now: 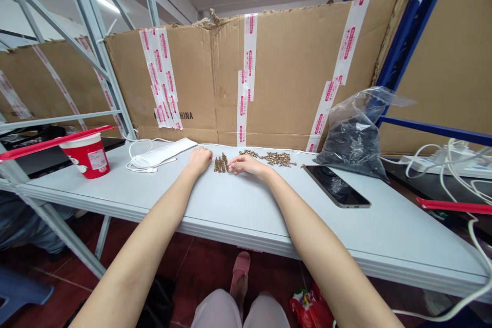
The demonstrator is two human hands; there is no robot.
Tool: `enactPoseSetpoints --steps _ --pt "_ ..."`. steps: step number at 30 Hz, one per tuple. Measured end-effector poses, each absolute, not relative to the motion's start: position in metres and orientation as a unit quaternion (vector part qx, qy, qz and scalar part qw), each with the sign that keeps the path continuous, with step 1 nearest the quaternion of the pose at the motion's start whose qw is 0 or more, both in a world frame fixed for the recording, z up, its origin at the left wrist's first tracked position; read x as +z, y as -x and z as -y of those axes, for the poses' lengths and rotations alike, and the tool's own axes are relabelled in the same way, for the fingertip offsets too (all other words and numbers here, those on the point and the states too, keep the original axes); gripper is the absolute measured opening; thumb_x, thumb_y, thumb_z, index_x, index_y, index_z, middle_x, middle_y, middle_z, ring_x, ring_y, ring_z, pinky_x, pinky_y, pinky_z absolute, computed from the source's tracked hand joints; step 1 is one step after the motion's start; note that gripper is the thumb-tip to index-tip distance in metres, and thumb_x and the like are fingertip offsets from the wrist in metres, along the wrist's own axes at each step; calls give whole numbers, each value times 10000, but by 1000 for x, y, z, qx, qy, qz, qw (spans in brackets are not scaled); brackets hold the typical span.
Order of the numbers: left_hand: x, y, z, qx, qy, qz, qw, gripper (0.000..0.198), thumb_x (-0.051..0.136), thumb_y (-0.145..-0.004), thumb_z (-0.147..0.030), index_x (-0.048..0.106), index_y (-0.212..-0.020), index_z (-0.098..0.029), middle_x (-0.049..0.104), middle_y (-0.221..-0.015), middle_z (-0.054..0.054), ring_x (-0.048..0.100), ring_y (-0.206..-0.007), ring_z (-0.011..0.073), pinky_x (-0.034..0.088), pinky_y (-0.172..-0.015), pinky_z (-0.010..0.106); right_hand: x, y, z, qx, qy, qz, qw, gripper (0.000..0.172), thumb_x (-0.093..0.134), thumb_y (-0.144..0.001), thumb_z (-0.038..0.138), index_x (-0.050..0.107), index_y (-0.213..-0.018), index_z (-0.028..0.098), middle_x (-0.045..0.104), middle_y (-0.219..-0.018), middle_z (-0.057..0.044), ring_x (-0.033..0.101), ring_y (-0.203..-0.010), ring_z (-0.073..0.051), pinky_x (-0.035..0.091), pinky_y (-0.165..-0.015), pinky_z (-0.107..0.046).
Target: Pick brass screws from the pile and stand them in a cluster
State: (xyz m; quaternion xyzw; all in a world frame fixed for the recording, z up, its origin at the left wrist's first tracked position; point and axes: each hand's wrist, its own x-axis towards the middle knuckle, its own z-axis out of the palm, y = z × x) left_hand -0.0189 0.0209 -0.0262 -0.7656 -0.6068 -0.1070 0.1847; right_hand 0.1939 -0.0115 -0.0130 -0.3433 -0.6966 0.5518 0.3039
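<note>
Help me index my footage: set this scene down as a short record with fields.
Rows: small brass-coloured pieces, lined up between the hands
Loose pile: similar pieces, scattered to the right of the rows
Left hand: curled, just left of the rows; contents hidden
Right hand: fingertips at the rows' right edge; grip unclear
Surface: pale table
Right side: dark phone, clear bag of black material
Left side: red cup, flat white item
Backdrop: taped cardboard
</note>
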Motion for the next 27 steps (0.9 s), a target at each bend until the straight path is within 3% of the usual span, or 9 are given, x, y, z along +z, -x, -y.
enactPoseSetpoints --steps 4,11,19,27 --pt "-20 21 -17 -127 761 606 194 191 482 -745 -190 664 -802 -174 629 -811 111 531 -881 247 395 -724 313 -11 -195 14 550 338 702 301 115 523 -757 99 633 -782 123 643 -736 -49 578 -679 -97 455 -658 -218" --pt "-22 17 -17 -140 785 593 116 186 529 -744 -228 652 -880 -195 631 -821 66 534 -866 212 397 -723 275 -11 -195 14 550 343 700 299 117 520 -758 98 632 -780 124 648 -730 -47 576 -675 -95 452 -664 -218" --pt "-27 19 -22 -144 778 598 127 157 515 -751 -192 654 -824 -175 624 -820 90 524 -880 225 388 -769 296 -10 -195 16 551 343 699 300 127 516 -757 88 635 -774 129 652 -733 -46 574 -671 -91 447 -647 -206" --pt "-30 25 -27 -122 770 603 170 222 469 -765 -156 640 -905 -168 631 -909 103 496 -956 243 367 -793 327 -10 -195 16 550 342 701 298 121 523 -751 91 636 -777 128 650 -726 -45 575 -670 -97 451 -658 -219"
